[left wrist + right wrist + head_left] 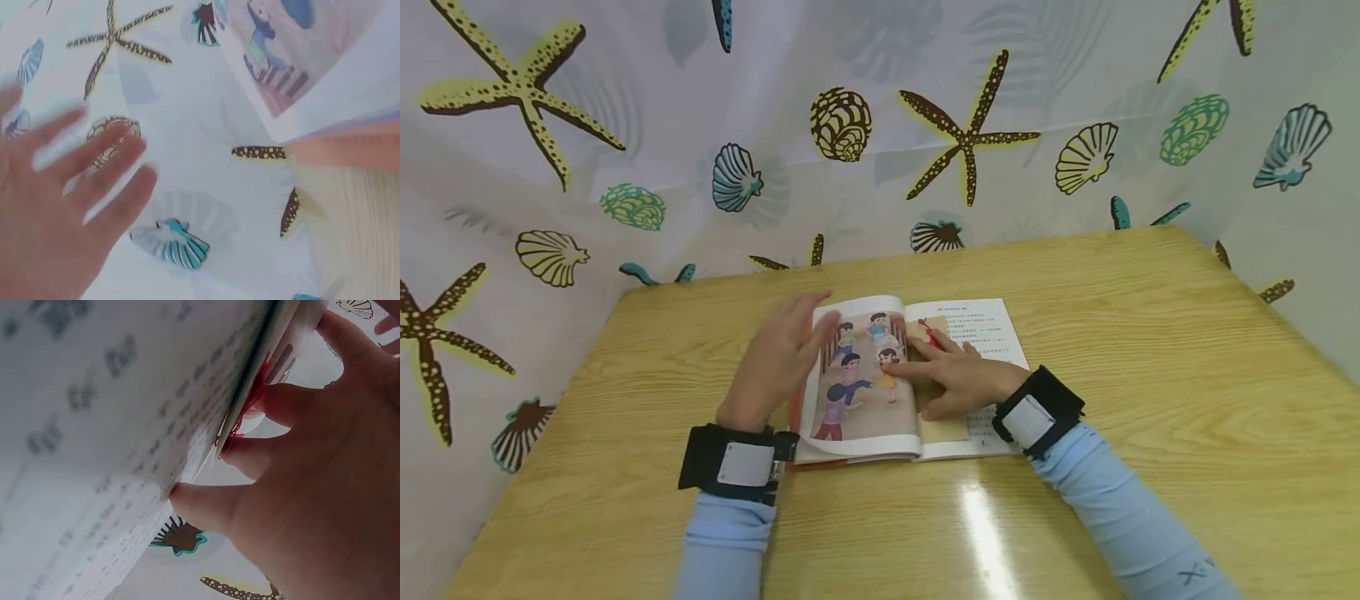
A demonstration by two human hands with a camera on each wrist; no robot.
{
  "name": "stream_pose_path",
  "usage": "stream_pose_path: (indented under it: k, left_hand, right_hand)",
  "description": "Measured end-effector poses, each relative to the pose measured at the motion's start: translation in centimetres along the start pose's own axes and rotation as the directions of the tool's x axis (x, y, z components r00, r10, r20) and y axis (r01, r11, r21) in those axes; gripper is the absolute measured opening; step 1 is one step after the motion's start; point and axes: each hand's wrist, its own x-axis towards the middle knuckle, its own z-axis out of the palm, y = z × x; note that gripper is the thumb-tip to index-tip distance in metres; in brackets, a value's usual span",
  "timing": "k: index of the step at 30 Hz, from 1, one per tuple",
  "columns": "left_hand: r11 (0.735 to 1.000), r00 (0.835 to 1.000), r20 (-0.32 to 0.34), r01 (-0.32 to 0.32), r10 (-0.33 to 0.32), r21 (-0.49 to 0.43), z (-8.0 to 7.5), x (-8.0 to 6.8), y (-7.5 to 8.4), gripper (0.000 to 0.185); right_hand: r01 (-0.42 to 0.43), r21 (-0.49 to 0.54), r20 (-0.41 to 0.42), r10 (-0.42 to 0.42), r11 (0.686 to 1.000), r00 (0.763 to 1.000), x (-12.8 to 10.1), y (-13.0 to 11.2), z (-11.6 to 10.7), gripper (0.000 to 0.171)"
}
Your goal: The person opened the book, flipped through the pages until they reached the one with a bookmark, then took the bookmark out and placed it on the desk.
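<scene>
Glossy wooden table (1150,375) bears flat picture book (865,392) under right hand (958,377).

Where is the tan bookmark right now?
In the head view, the tan bookmark lies in the open book near its centre fold, on the text page, under the right hand.

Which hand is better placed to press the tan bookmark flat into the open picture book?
Right, probably. The right hand already rests on the tan bookmark lying on the text page of the picture book, fingertips near its red tassel. The left hand is open and blurred beside the illustrated page.
</scene>
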Motion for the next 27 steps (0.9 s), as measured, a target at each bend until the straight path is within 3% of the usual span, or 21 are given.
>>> stream_pose_path:
  k: [1,2,3,5,7,8,9,15,17,20,23,27]
  left_hand:
    - [1.000,0.997,0.080,-0.019,0.018,0.015,0.4,0.2,0.2,0.057]
    - [0.999,0.983,0.181,-0.029,0.024,0.024,0.9,0.3,0.4,0.064]
    - [0.999,0.957,0.291,-0.029,0.019,0.032,1.5,0.5,0.5,0.072]
    - [0.999,0.886,0.463,-0.004,-0.019,0.049,2.6,0.8,0.7,0.086]
    - [0.996,0.833,0.547,0.036,-0.076,0.084,3.5,0.9,0.8,0.095]
    - [0.994,0.820,0.564,0.055,-0.097,0.091,3.8,1.0,0.7,0.096]
    - [0.993,0.815,0.570,0.065,-0.108,0.095,4.0,0.9,0.6,0.097]
    - [0.995,0.833,0.545,0.060,-0.097,0.086,4.0,0.7,0.5,0.104]
    - [0.994,0.835,0.540,0.063,-0.103,0.092,3.9,0.7,0.5,0.106]
    - [0.993,0.842,0.531,0.051,-0.098,0.103,3.9,0.7,0.4,0.106]
    - [0.995,0.844,0.532,0.023,-0.072,0.099,3.7,0.6,0.0,0.104]
    - [0.996,0.829,0.554,0.029,-0.074,0.090,2.9,0.4,-0.2,0.102]
  right_hand:
    - [0.006,-0.007,-0.005,-0.006,1.000,1.000,0.0,0.1,0.0,0.072]
    - [0.011,-0.013,-0.010,-0.011,1.000,1.000,0.0,0.1,0.0,0.072]
    - [0.012,-0.016,-0.014,-0.012,1.000,1.000,-0.1,0.2,-0.1,0.071]
    - [0.016,-0.018,-0.023,-0.017,1.000,1.000,-0.1,0.3,-0.1,0.071]
    - [0.033,-0.014,-0.036,-0.033,0.999,0.999,-0.2,0.5,0.0,0.071]
    - [0.037,-0.006,-0.039,-0.037,0.999,0.999,-0.2,0.6,0.0,0.071]
    - [0.045,0.002,-0.041,-0.045,0.999,0.998,-0.1,0.7,0.0,0.072]
    - [0.110,0.118,-0.100,-0.098,0.987,0.990,0.0,1.8,-0.2,0.086]
    - [0.104,0.164,-0.152,-0.079,0.981,0.985,-0.1,2.2,-0.6,0.092]
    - [0.042,0.246,-0.226,0.015,0.968,0.974,-0.6,2.8,-1.3,0.094]
    - [-0.027,0.269,-0.271,0.103,0.963,0.957,-0.8,3.1,-1.8,0.069]
    - [-0.023,0.193,-0.301,0.081,0.981,0.950,-0.4,3.1,-1.9,0.017]
